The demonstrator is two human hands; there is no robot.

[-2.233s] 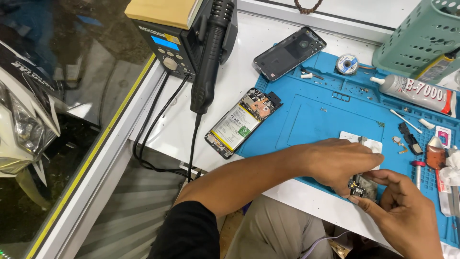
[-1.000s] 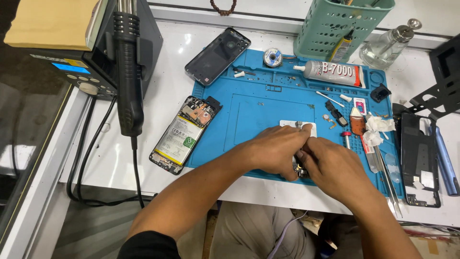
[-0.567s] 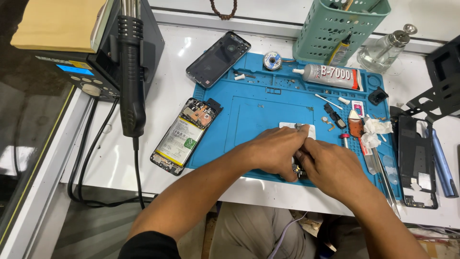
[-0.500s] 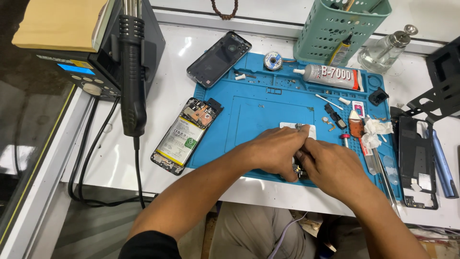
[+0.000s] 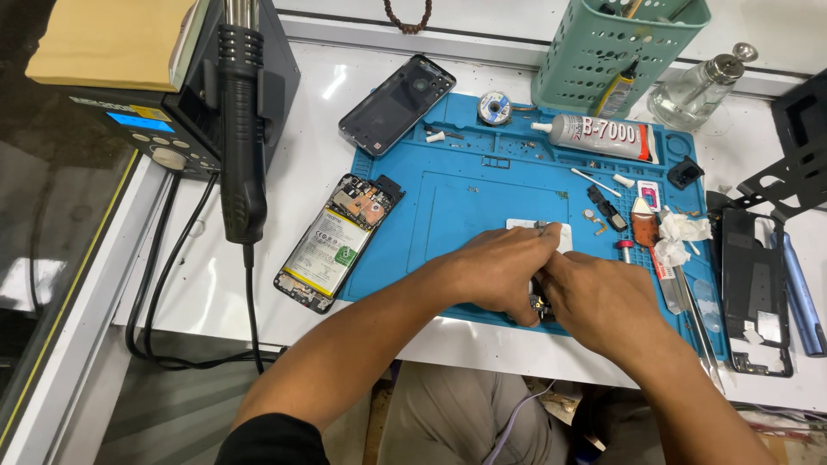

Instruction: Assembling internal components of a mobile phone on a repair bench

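My left hand and my right hand meet over the front edge of the blue repair mat. Together they pinch a small dark electronic part, mostly hidden between the fingers. A small white pad lies on the mat just beyond my fingertips. An opened phone with its battery and board exposed rests half on the mat's left edge, left of my left forearm.
A phone back cover lies at the mat's far left corner. A hot-air station with its black handle stands at left. A glue tube, green basket, glass bottle, a phone frame and small tools crowd the right.
The view has swung left to right since the earliest frame. My hands have stayed together over the mat's front edge, with only slight finger shifts in the last second.
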